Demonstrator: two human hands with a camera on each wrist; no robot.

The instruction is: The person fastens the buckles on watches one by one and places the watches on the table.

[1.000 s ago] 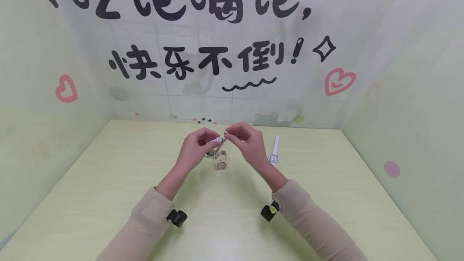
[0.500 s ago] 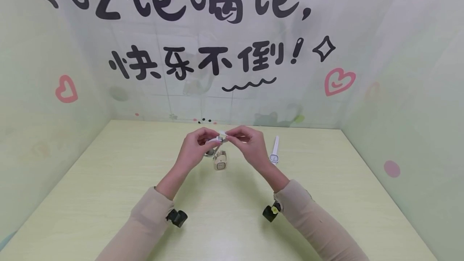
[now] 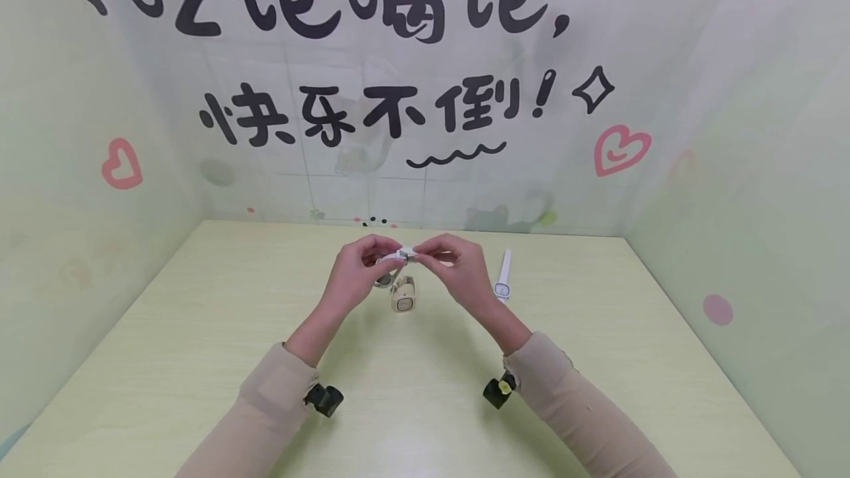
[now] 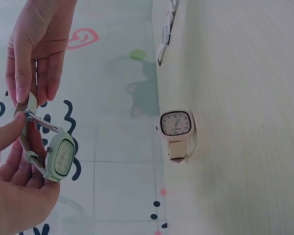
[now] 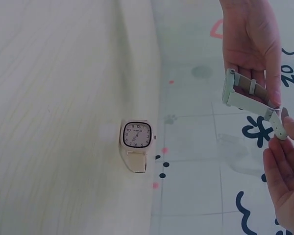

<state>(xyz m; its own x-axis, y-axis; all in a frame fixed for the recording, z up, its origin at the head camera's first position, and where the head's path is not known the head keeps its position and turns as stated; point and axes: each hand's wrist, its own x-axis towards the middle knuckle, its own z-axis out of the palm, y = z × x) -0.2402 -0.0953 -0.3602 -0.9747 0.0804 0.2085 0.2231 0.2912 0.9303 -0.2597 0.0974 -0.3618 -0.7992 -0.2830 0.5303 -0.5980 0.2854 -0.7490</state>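
My left hand (image 3: 350, 275) holds a pale green wristwatch (image 4: 61, 157) up off the table, with thumb and fingers at its buckle (image 4: 28, 115). The strap is looped through the buckle, and the square dial hangs beneath in the left wrist view. My right hand (image 3: 462, 271) pinches the loose strap end (image 5: 278, 128), which has holes in it. Part of the strap is hidden behind the fingers. A cream wristwatch (image 3: 403, 296) with a dark-rimmed dial stands on the table just below the hands, its strap closed in a loop.
A white wristwatch (image 3: 503, 280) lies stretched out on the table beside my right wrist. The pale wooden table (image 3: 412, 404) meets a printed wall (image 3: 319, 190) behind the hands, with side walls left and right.
My right hand has come down slightly, bringing the strap end from a raised position down to the buckle. The left hand stays almost still, and the other watches have not moved.
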